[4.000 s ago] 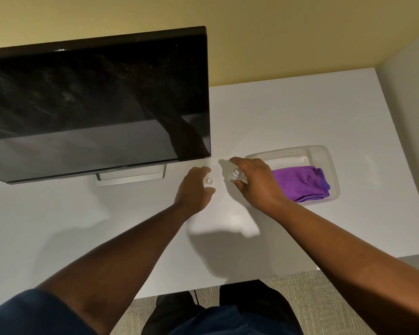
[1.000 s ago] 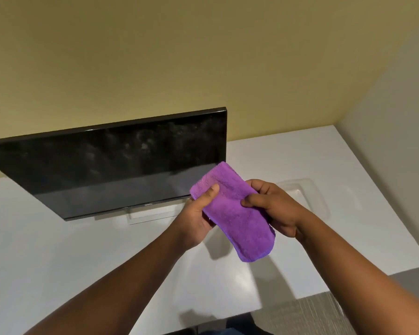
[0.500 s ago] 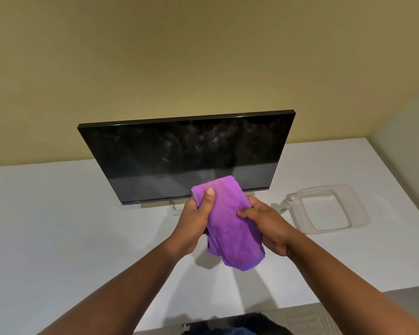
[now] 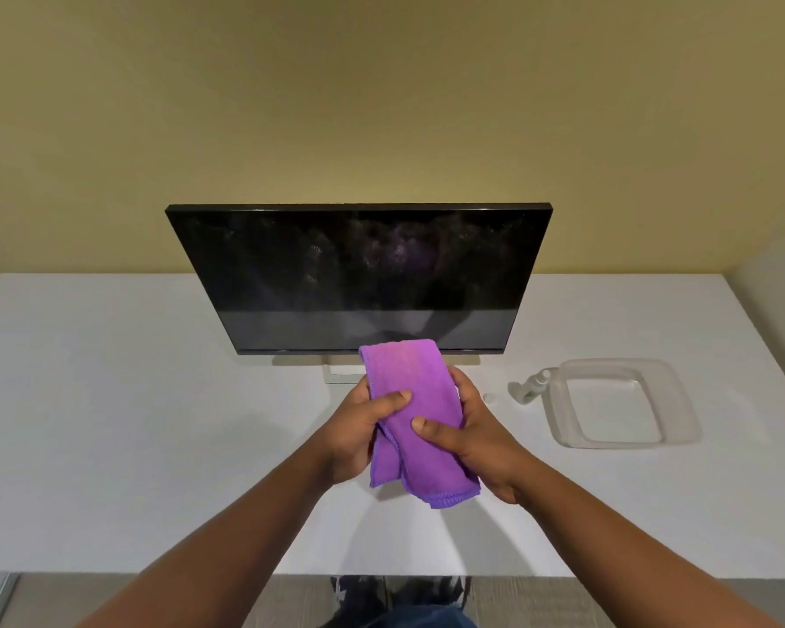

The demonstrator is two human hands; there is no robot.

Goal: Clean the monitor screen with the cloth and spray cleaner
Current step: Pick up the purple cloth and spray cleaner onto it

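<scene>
A black monitor [image 4: 359, 274] stands at the back of the white desk, its dark screen speckled with fine droplets. In front of its lower edge I hold a folded purple cloth [image 4: 404, 392] above the desk. My left hand [image 4: 359, 428] grips the cloth's left side, thumb on top. On its right side my right hand [image 4: 477, 428] grips it, thumb pressed on the fabric. A small white spray bottle [image 4: 532, 387] lies on the desk to the right, with its cap [image 4: 488, 397] loose beside it.
A clear plastic tray [image 4: 680, 401] sits on the white desk [image 4: 109, 401] at the right, just past the spray bottle. The yellow wall rises behind the monitor. A grey side wall borders the desk on the right. The desk's front edge runs below my forearms.
The cloth left the tray and is held in both hands. My view swung left, centring the monitor. My hands shifted their hold on the cloth, which hangs more folded.
</scene>
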